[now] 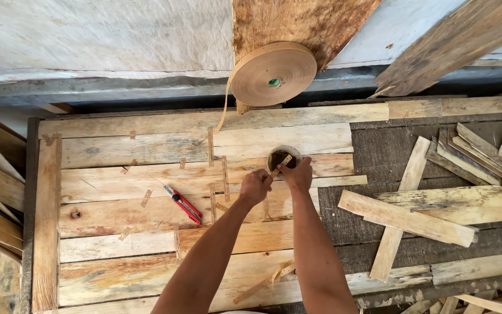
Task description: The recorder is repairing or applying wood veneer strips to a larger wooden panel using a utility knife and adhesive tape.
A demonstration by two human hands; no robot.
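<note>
Both hands' fingers pinch a tape strip (280, 165) over the cup (283, 157) — on a patched plank table (146, 256).

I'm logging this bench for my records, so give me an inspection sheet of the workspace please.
Surface: pale wooden plank panel, short tape strips stuck across its seams.
Job's things: small round container; short brown tape strip over it.
Clutter: red utility knife; loose wooden slats on the right.
Fingers: left hand and right hand pinch the strip.
Cables: nothing seen.
Surroundings: large brown tape roll on the wall.
</note>
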